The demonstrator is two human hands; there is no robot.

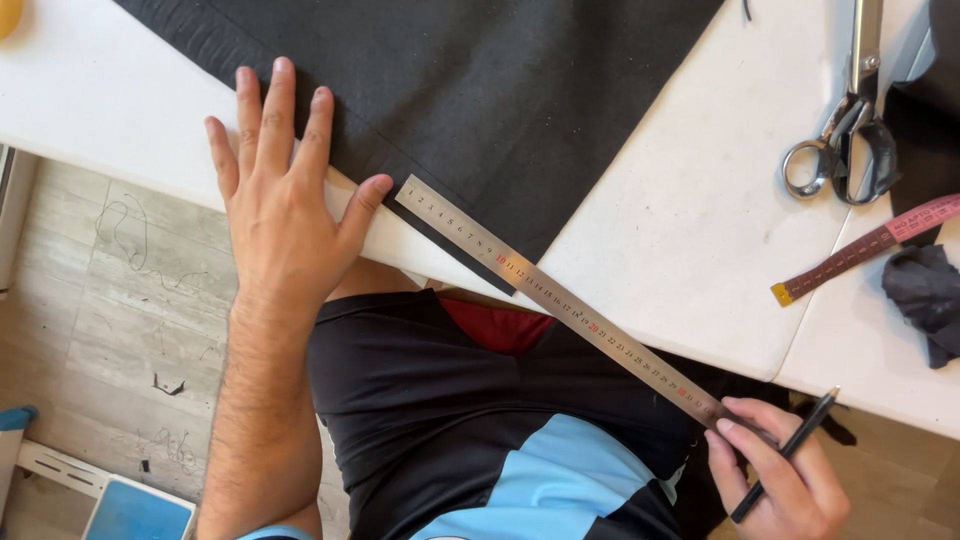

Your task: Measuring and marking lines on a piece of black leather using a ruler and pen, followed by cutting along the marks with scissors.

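A sheet of black fabric (480,90) lies spread over a white table (680,220), one corner near the table's front edge. My left hand (285,190) lies flat, fingers apart, on the fabric's left edge at the table rim. My right hand (775,480), below the table edge, holds the lower end of a long steel ruler (560,300) together with a dark pen (785,455). The ruler slants up-left, its far end resting on the fabric close to my left thumb.
Large metal scissors (845,130) lie at the table's upper right. A pink tape measure (865,250) and a dark fabric scrap (925,295) lie at the right edge. Wooden floor (110,300) shows at the left, with a blue object (135,510) at the bottom.
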